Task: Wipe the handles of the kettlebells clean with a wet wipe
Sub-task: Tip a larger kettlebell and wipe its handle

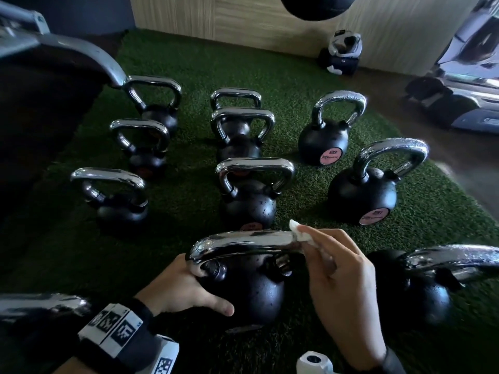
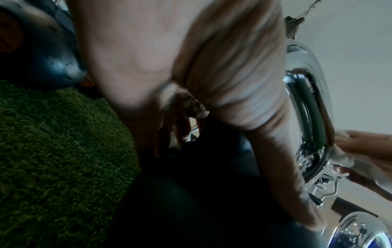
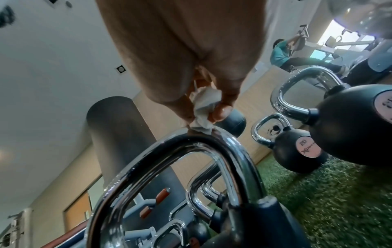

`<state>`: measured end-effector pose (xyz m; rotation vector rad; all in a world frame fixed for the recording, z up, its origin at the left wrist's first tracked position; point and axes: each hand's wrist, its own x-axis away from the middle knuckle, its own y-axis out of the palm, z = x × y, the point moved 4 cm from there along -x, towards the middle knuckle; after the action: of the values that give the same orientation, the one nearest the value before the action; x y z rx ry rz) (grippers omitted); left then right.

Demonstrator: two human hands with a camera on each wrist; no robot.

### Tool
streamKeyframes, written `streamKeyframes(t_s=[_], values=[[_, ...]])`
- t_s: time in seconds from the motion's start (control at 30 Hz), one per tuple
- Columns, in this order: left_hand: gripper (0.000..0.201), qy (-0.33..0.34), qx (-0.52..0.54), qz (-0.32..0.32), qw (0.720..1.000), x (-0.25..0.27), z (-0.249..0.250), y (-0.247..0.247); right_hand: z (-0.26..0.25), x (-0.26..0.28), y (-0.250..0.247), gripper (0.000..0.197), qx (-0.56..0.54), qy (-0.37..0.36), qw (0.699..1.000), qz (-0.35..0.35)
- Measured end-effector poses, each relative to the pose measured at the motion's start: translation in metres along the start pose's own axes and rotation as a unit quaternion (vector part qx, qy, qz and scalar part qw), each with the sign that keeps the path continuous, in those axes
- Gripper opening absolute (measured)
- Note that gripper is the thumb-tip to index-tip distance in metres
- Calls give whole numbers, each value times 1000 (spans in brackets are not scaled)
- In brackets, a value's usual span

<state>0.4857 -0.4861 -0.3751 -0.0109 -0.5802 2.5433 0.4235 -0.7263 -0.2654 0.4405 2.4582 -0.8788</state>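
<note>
The nearest kettlebell (image 1: 251,290) has a black body and a chrome handle (image 1: 243,242). It stands on the green turf at the bottom middle of the head view. My left hand (image 1: 189,287) grips its left side where the handle meets the body, thumb lying across the front. My right hand (image 1: 313,244) pinches a crumpled white wet wipe (image 1: 298,232) and presses it on the handle's right bend. In the right wrist view the wipe (image 3: 203,109) sits between thumb and fingers on top of the handle (image 3: 212,144). The left wrist view shows the handle (image 2: 307,117) and the wipe (image 2: 343,156).
Several more chrome-handled kettlebells stand in rows on the turf (image 1: 175,201); one (image 1: 410,290) is close on the right and another handle (image 1: 40,303) is at the bottom left. A dark bench (image 1: 40,90) fills the left. A white canister (image 1: 313,363) sits by my right wrist.
</note>
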Motion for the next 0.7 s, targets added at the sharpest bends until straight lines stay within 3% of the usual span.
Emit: streamKeyframes(t_s=[0.13,0.3,0.5,0.6,0.7], values=[[76,7,-5,3,1000,0,1,0,1,6,0,42,-10,13,1000,-5],[74,-4,-19,14,1000,3,3,1,47,17,6,38,-83,141,986,-9],[78,-8,7,19,1000,5,6,2,69,34,18,29,-118,203,972,14],[79,-22,16,16,1000,4,8,0,77,42,30,25,-148,252,956,-25],[71,-56,-10,-42,998,2,4,-8,77,43,30,28,-150,256,952,-74]])
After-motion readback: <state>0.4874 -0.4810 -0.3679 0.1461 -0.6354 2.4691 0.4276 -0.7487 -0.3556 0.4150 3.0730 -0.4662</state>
